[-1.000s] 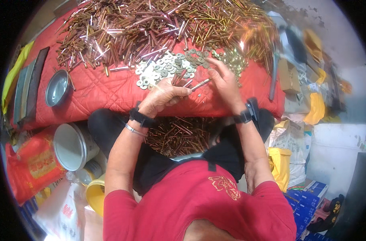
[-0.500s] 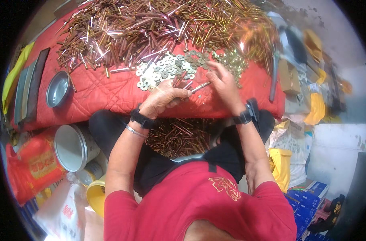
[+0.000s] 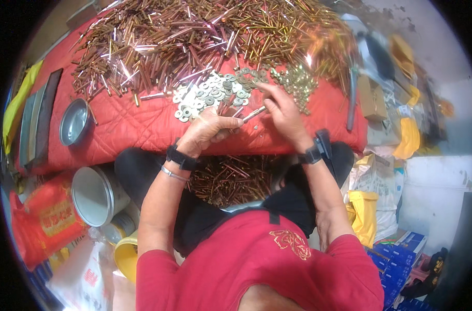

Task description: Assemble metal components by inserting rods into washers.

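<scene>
My left hand (image 3: 211,127) is closed around several slim metal rods (image 3: 254,114), one of which sticks out toward my right hand. Reddish ends of others poke up above the left thumb. My right hand (image 3: 285,111) has its fingers apart and a forefinger stretched toward the pile of flat washers (image 3: 211,97); its fingertips are beside the protruding rod's end, and I see nothing held in them. Small brass-coloured pieces, perhaps nuts (image 3: 299,88), lie in a heap just beyond the right hand. All this is over a red quilted cover (image 3: 137,122).
A large heap of coppery rods (image 3: 194,36) covers the far side. More rods (image 3: 231,181) lie below the near edge, between my legs. A metal bowl (image 3: 75,122) sits at left, above a white bucket (image 3: 92,196). A grey bar (image 3: 352,98) and cardboard box (image 3: 372,98) stand right.
My right hand has shifted slightly left, its forefinger reaching nearer the washers. The left hand keeps its grip on the rods and has barely moved.
</scene>
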Demonstrator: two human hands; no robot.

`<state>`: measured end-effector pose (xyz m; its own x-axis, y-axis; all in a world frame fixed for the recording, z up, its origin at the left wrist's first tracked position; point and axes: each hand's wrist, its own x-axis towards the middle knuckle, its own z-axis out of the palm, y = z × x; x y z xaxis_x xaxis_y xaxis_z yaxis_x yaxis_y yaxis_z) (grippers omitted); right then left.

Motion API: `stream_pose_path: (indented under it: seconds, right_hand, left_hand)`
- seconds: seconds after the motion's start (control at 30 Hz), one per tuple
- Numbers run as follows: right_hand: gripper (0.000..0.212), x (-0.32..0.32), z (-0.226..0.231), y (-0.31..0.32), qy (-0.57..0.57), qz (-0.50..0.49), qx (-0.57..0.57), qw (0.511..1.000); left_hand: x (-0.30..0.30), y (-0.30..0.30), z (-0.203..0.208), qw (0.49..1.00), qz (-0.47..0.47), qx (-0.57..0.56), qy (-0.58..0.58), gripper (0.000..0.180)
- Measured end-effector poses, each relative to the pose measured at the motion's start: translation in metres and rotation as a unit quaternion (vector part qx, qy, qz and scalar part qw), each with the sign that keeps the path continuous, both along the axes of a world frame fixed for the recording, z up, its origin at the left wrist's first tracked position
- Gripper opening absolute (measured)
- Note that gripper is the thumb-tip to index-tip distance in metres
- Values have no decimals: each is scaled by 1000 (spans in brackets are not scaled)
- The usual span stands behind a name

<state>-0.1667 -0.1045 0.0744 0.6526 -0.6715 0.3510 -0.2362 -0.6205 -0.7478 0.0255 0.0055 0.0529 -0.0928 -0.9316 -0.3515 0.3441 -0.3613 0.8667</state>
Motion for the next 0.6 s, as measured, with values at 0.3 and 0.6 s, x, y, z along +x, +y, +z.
stream_pose_path:
  seconds: [0.3,0.6]
  right_hand:
    - [27,-9,11,3,105,52,238,964]
    - [25,39,-26,-75,51,-41,-217,974]
  left_hand:
    - [-8,12,20,986,-98,-41,-127,22]
    - [8,-4,-14,968,84,24,236,28]
